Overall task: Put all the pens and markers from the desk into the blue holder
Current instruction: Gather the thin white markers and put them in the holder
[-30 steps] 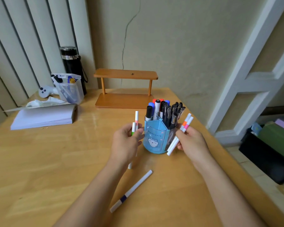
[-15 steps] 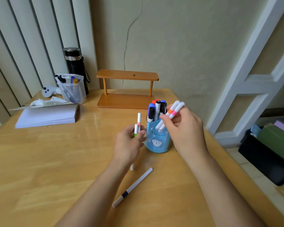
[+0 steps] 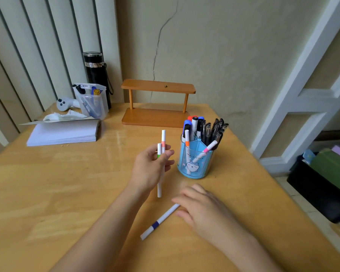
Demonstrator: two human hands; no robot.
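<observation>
The blue holder (image 3: 193, 163) stands on the wooden desk (image 3: 47, 193), packed with several pens and markers; an orange-banded marker (image 3: 187, 139) and a pink-banded marker (image 3: 209, 147) sit in its front pocket. My left hand (image 3: 149, 169) is left of the holder, shut on two white markers (image 3: 161, 152), one green-banded, one orange-banded, held upright. My right hand (image 3: 202, 209) hovers low over the desk, fingers touching the near end of a white marker with a blue band (image 3: 159, 221) that lies flat.
A wooden two-tier stand (image 3: 157, 103) is at the back. A stack of paper (image 3: 65, 132), a clear plastic bin with pens (image 3: 91, 101), a black flask (image 3: 95, 73) and a white controller (image 3: 64, 104) are at back left. The desk's right edge drops to floor clutter.
My right hand left the orange and pink markers in the holder, then came down toward me onto the blue-banded marker. My left hand stayed nearly still.
</observation>
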